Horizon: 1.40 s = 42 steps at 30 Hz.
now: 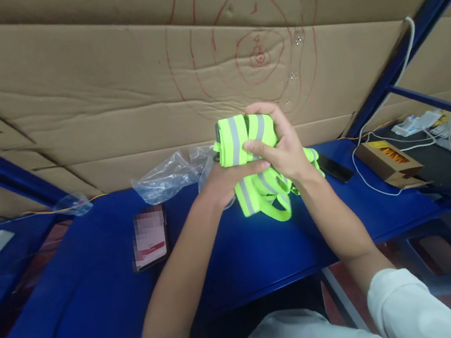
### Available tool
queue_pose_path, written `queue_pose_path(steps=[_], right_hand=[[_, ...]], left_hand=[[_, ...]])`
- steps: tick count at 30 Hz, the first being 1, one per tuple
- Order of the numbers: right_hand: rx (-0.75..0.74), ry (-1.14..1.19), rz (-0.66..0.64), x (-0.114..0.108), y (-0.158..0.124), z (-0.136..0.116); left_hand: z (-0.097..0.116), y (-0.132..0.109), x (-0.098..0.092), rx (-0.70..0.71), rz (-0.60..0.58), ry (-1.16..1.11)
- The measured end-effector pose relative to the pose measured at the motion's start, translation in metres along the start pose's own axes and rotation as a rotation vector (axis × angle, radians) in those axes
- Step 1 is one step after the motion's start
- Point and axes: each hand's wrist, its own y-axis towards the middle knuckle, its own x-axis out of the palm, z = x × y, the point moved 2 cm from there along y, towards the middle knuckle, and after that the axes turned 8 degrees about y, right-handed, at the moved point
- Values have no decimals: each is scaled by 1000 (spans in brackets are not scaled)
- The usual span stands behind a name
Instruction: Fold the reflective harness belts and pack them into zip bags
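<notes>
A neon yellow reflective vest (242,142) with grey stripes is bundled up above the blue table (97,280). My right hand (284,145) is closed over the top and front of the bundle, thumb pressing on it. My left hand (221,184) grips it from below and behind, its fingers mostly hidden by the fabric. Loose straps of the vest (271,201) hang down toward the table.
A phone (149,239) lies on the table to the left, and clear plastic bags (166,175) lie behind it. A dark phone (335,167) lies right of the hands. A small open cardboard box (389,163) and white cables (375,179) sit at the right. Cardboard sheets (111,95) form the back wall.
</notes>
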Motion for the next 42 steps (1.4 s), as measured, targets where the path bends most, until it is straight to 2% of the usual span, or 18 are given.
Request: queue_pose_path(steps=[2, 4, 9, 13, 17, 22, 26, 29, 34, 37, 40, 42], right_hand=[[-18, -43, -26, 3, 0, 1], [-61, -100, -61, 4, 0, 3], [-130, -186, -164, 5, 2, 7], [-52, -207, -225, -4, 3, 4], [75, -94, -194, -13, 6, 4], [274, 13, -146, -9, 4, 9], [428, 100, -130, -6, -3, 7], [378, 81, -75, -10, -2, 2], [98, -115, 137, -30, 8, -7], [13, -182, 90, -36, 8, -15], [-25, -207, 17, -37, 5, -26], [-22, -210, -3, -37, 3, -32]], left_hand=[[-3, 0, 0, -12, 19, 9], [-4, -1, -2, -84, 40, 40], [4, -4, -7, -146, 71, 66], [1, -3, -6, -250, 109, 153], [-1, -4, -9, -293, 138, 245], [2, -5, -9, -301, 20, 175], [-6, 1, -4, -336, -186, 6], [-15, 4, 3, -376, -271, -167], [-20, -1, 22, -402, -286, -288], [-15, -5, 27, -380, -289, -211], [-6, -8, 22, -315, -311, -80], [0, -9, 17, -263, -375, -19]])
